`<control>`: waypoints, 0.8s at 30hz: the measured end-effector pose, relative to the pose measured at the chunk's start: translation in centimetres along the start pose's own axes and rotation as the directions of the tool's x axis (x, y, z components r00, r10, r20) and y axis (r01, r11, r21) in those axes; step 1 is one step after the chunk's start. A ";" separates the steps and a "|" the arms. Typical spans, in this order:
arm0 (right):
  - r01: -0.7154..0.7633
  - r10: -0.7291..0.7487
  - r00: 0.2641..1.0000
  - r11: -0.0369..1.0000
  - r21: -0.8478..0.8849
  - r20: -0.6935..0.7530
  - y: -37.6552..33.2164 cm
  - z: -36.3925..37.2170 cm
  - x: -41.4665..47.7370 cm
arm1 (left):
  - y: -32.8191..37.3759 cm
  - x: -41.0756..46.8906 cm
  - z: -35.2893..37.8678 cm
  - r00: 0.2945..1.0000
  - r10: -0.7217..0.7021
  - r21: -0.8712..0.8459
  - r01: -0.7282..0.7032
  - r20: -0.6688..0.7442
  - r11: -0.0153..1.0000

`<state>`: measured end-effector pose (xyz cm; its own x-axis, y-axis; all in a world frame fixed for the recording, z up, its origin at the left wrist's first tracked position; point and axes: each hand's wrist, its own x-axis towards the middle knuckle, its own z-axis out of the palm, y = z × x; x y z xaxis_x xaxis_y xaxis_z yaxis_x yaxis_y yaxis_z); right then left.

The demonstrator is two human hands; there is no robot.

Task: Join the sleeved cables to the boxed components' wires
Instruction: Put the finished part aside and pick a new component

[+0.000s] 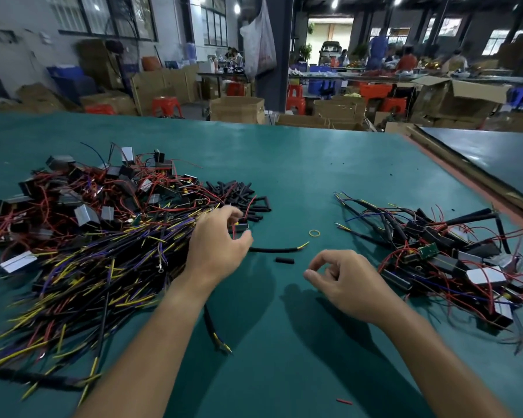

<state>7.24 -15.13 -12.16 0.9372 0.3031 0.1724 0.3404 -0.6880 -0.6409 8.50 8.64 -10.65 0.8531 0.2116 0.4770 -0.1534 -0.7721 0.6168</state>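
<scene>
Small component being pinched by left hand; right hand being held loosely curled, empty. Light box, limp wire: body grip judged safest.

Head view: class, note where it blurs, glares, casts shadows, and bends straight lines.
Head view: the far workshop is soft; the heap of yellow, purple and black sleeved cables smears near the left edge; pale glare streaks the teal table mat; dark shadows lie beneath the left hand, pinching a small black boxed component, and the right hand; the table's far edge bows slightly.
</scene>
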 end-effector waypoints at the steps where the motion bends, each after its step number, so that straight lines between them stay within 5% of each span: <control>1: -0.003 0.003 1.000 1.000 -0.015 0.012 0.0 0.0 -0.1 | 0.6 -0.1 -0.2 0.995 0.045 -0.046 -0.049 -0.085 0.998; 4: -0.005 0.006 0.999 1.000 -0.026 0.047 -0.4 -0.2 -0.3 | 1.9 1.0 -1.4 0.974 0.037 -0.086 -0.057 -0.224 0.995; 8: -0.001 0.003 0.999 0.999 -0.051 0.048 -0.5 -0.5 -0.3 | 0.6 5.2 -4.1 0.990 -0.123 0.176 0.133 -0.068 0.975; 11: 0.013 -0.007 0.998 0.995 -0.094 0.061 -0.7 -0.5 -0.5 | -2.1 9.2 -6.7 0.980 -0.197 0.510 0.149 0.041 0.847; 14: 0.026 -0.016 0.996 0.994 -0.109 0.087 -0.8 -0.3 -0.6 | -6.0 12.4 -9.7 0.947 -0.322 0.678 0.238 -0.002 0.696; 19: 0.039 -0.026 0.994 0.991 -0.126 0.102 -0.8 -0.3 -0.6 | -12.4 13.7 -11.9 0.851 -0.517 0.641 0.346 0.093 0.685; 24: 0.025 -0.011 0.995 0.991 -0.130 0.103 -0.9 -0.2 -0.5 | -13.2 12.6 -10.7 0.940 -0.339 0.469 0.278 0.049 0.838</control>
<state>6.47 -14.83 -11.52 0.9205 0.3773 0.1015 0.3704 -0.7601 -0.5339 15.93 27.93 -6.10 0.8778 0.4312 0.2087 0.3425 -0.8694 0.3561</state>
